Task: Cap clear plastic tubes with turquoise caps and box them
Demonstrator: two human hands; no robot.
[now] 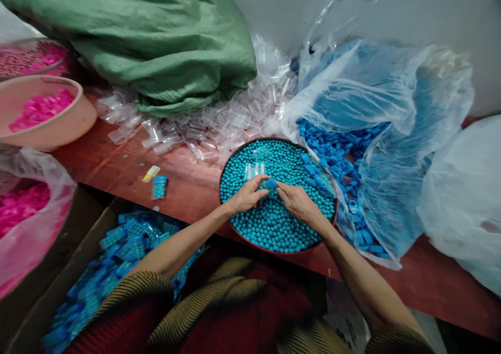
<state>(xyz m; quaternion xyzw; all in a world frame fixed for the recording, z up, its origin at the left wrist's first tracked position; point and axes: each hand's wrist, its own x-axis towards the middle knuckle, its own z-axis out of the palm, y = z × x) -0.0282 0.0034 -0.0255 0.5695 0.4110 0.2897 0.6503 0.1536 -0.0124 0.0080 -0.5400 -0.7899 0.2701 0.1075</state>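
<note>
My left hand (249,194) is closed over the round tray (221,186) of turquoise beads (270,228), its fingers on a small clear container that they mostly hide. My right hand (298,202) pinches a blue cap (271,185) against that container, just beside the left fingertips. Whether the cap is fully seated I cannot tell. Beyond my left hand, a few clear containers (255,170) lie on the beads. Several loose blue caps (315,175) rest at the tray's right side.
Clear empty containers (211,129) are heaped behind the tray, below a green sack (172,46). A plastic bag (403,155) of blue caps stands right. One filled container (159,187) lies left; a box (113,260) below holds many. Pink parts fill a basin (50,127).
</note>
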